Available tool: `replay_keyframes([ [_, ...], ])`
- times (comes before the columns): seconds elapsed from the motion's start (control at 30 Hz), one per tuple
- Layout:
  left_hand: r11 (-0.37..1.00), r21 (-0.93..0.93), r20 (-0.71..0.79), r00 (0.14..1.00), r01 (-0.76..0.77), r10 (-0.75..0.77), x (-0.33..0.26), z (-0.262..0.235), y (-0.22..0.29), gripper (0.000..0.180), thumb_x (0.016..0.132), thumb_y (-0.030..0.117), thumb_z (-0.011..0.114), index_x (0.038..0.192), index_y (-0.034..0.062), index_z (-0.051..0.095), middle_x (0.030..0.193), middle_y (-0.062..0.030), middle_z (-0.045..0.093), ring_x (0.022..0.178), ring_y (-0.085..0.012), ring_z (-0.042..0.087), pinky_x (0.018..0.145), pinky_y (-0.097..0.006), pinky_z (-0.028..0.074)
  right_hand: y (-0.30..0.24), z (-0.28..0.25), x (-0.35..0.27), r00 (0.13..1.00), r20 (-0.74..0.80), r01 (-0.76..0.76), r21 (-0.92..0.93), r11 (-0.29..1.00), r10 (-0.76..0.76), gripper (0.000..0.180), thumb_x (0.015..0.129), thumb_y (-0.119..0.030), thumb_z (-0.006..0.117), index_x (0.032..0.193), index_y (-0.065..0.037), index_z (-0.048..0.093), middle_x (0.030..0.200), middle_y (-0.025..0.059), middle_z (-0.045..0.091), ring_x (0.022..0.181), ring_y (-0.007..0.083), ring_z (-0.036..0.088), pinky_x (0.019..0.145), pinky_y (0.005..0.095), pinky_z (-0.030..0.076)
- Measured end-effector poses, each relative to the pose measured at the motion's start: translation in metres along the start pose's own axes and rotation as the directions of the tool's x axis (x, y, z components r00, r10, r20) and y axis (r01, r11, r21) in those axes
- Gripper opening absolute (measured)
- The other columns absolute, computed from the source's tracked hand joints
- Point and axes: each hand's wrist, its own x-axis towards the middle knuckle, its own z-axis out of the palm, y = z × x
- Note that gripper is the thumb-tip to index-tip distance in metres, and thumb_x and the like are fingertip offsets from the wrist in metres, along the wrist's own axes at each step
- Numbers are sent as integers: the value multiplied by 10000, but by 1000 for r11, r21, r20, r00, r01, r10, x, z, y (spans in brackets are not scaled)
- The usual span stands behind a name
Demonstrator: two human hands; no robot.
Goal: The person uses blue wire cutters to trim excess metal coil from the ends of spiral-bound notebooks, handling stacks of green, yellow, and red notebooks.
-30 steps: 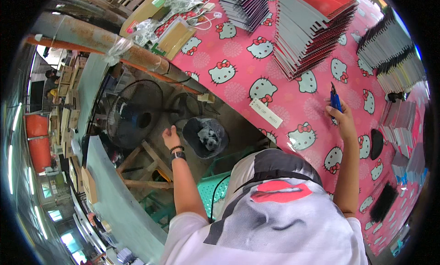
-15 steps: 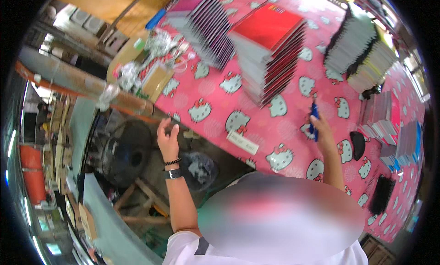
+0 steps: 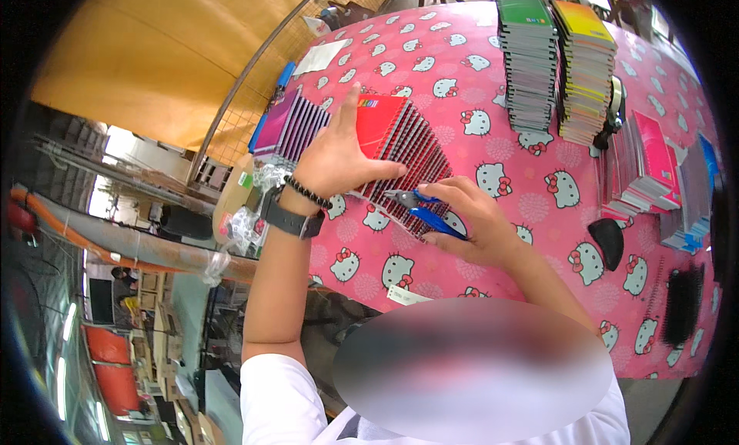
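Observation:
A stack of red spiral notebooks (image 3: 385, 141) stands on the table, its bound edges turned to the right. My left hand (image 3: 335, 152) lies over its left side, fingers stretched out and thumb spread toward the spirals; whether it presses on the stack I cannot tell. Blue-handled pliers (image 3: 439, 220) are in my right hand (image 3: 481, 225), handles apart. Their grey jaws point left at the wire bindings on the near side of the stack. Behind my left hand stands a purple notebook stack (image 3: 289, 125), partly covered.
Green (image 3: 527, 68) and yellow notebook stacks (image 3: 585, 68) stand at the back right. Pink notebooks (image 3: 647, 160), blue notebooks (image 3: 689, 199), a black rounded object (image 3: 606, 243) and black spiral wires (image 3: 683, 306) lie at the right. A white label strip (image 3: 406, 295) lies near the front edge.
My left hand has come from beside the table edge onto the red stack. My right hand has brought the pliers leftward to the bindings. The view has shifted.

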Motion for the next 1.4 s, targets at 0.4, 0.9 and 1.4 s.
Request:
replay_keyframes([
  [0.4, 993, -111, 92, 995, -31, 41, 3, 10, -25, 1169, 635, 492, 738, 1451, 17, 49, 1442, -293, 205, 1342, -411, 214, 1089, -436, 199, -5, 20, 19, 989, -46, 117, -331, 936, -140, 572, 641, -211, 703, 1180, -125, 532, 1019, 86, 530, 885, 273, 519, 781, 416, 407],
  [0.9, 998, -37, 85, 995, -46, 49, 4, 12, -27, 1051, 685, 502, 690, 1444, 34, 134, 1432, -268, 224, 1349, -397, 197, 1080, -454, 193, 8, 21, 12, 1000, -7, 0, -74, 997, -1, 555, 670, -214, 706, 1188, -104, 539, 1051, 110, 551, 942, 284, 525, 828, 405, 415],
  [1.4, 996, -34, 24, 996, -81, 82, 3, 12, -21, 1057, 604, 453, 778, 1417, 41, 242, 1391, -249, 280, 1296, -382, 296, 1065, -433, 267, 20, 22, 13, 714, 621, -700, 642, 313, 324, 379, 719, -189, 681, 1077, -78, 626, 921, 109, 615, 777, 233, 582, 669, 316, 472],
])
